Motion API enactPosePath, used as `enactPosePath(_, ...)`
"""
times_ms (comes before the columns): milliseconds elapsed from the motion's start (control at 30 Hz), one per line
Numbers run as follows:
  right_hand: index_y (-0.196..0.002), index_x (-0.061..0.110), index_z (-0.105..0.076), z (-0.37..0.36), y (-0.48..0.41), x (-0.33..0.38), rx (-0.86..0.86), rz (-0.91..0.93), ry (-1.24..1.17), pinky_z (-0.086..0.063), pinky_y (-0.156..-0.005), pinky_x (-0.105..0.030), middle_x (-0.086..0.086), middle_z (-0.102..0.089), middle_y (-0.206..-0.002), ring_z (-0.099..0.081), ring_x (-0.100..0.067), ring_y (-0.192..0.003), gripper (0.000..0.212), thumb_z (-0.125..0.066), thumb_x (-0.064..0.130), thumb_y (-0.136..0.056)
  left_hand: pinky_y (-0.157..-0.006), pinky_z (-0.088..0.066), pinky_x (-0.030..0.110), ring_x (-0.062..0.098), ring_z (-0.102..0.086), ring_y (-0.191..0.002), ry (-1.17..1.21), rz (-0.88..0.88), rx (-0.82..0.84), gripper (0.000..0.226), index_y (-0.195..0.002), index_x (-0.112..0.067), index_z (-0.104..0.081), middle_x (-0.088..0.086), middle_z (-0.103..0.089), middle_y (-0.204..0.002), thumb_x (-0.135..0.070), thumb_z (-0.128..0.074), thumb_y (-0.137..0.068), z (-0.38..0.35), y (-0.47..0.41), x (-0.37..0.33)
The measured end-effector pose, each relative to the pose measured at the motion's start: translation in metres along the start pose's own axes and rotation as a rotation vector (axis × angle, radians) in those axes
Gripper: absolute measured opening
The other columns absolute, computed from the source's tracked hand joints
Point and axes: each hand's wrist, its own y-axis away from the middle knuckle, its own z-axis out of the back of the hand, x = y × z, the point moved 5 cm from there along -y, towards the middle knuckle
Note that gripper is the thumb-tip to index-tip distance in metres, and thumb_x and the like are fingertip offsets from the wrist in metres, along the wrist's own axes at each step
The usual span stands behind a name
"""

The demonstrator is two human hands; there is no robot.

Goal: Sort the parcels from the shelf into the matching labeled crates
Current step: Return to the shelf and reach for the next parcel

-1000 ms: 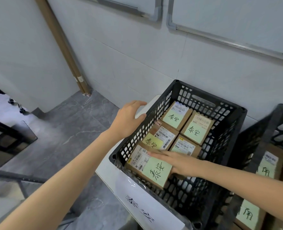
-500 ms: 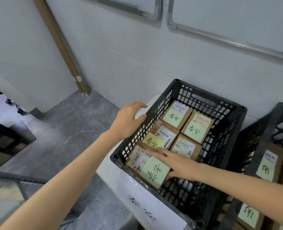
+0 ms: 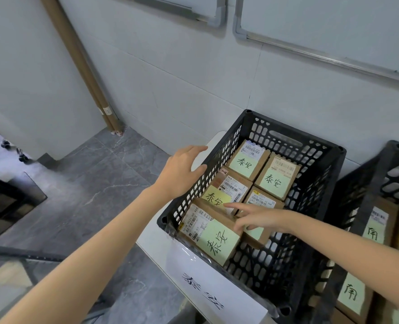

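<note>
Cardboard parcel (image 3: 207, 230), with a green note reading 泰安, lies in the near-left corner of the black crate (image 3: 296, 136), its long axis along the near wall. We see the right hand (image 3: 261, 217) just right of it, fingers straight and spread, tips touching its right edge and gripping nothing; this hand is the nearer. The left hand (image 3: 182, 174) hangs relaxed and empty at the left rim. Four like-labelled parcels (image 3: 275, 181) crowd the far side, so we judge only nudging room remains. A second crate (image 3: 394, 164) stands to the right.
</note>
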Motion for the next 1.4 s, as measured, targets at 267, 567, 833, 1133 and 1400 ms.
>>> enactPosePath(267, -0.142, 0.048, -0.030, -0.017, 0.009, 0.001, -0.286, 0.148, 0.333, -0.036, -0.108, -0.037, 0.008, -0.036, -0.133, -0.036, -0.013, -0.126, 0.089, -0.084, 0.044, -0.071, -0.112, -0.032, 0.046, 0.024, -0.037, -0.138, -0.019, -0.035, 0.022, 0.050, -0.147, -0.016, -0.039, 0.004, -0.045, -0.148, -0.026, -0.051, -0.100, -0.002, -0.004, 0.005)
enactPosePath(567, -0.142, 0.054, -0.022, -0.066, -0.027, -0.001, -0.434, 0.190, 0.628, -0.045, -0.083, -0.024, 0.003, -0.028, -0.127, -0.029, -0.014, -0.113, 0.092, -0.083, 0.036, -0.075, -0.114, -0.030, 0.040, 0.023, -0.039, -0.138, -0.013, -0.090, 0.034, 0.052, -0.148, -0.016, -0.038, 0.004, -0.045, -0.149, -0.025, -0.052, -0.099, -0.006, -0.004, 0.007)
enactPosePath(833, -0.150, 0.047, -0.013, -0.074, -0.034, -0.007, -0.396, 0.123, 0.749, -0.046, -0.095, -0.034, -0.006, -0.024, -0.143, -0.030, -0.023, -0.126, 0.089, -0.073, 0.038, -0.085, -0.114, -0.027, 0.038, 0.023, -0.038, -0.136, -0.089, -0.182, 0.028, 0.051, -0.148, -0.014, -0.038, 0.004, -0.045, -0.148, -0.024, -0.051, -0.099, -0.005, -0.002, 0.011)
enactPosePath(1133, -0.154, 0.031, -0.028, -0.053, -0.017, 0.005, -0.339, 0.044, 0.833, -0.036, -0.111, -0.040, -0.005, -0.032, -0.152, -0.035, -0.021, -0.134, 0.068, -0.047, 0.059, -0.095, -0.121, -0.005, 0.044, 0.021, -0.014, -0.149, -0.308, -0.278, 0.054, 0.056, -0.154, -0.019, -0.023, 0.000, -0.027, -0.159, -0.037, -0.038, -0.103, 0.003, 0.004, 0.002)
enactPosePath(1400, -0.158, 0.030, -0.016, 0.002, 0.053, 0.043, -0.785, -0.076, 0.652, -0.032, -0.115, -0.047, -0.006, -0.028, -0.160, -0.028, -0.026, -0.145, 0.067, -0.033, 0.060, -0.100, -0.121, -0.006, 0.047, 0.025, -0.012, -0.150, -0.423, -0.343, 0.035, 0.062, -0.156, -0.018, -0.018, 0.002, -0.025, -0.160, -0.044, -0.035, -0.102, 0.014, 0.009, -0.008)
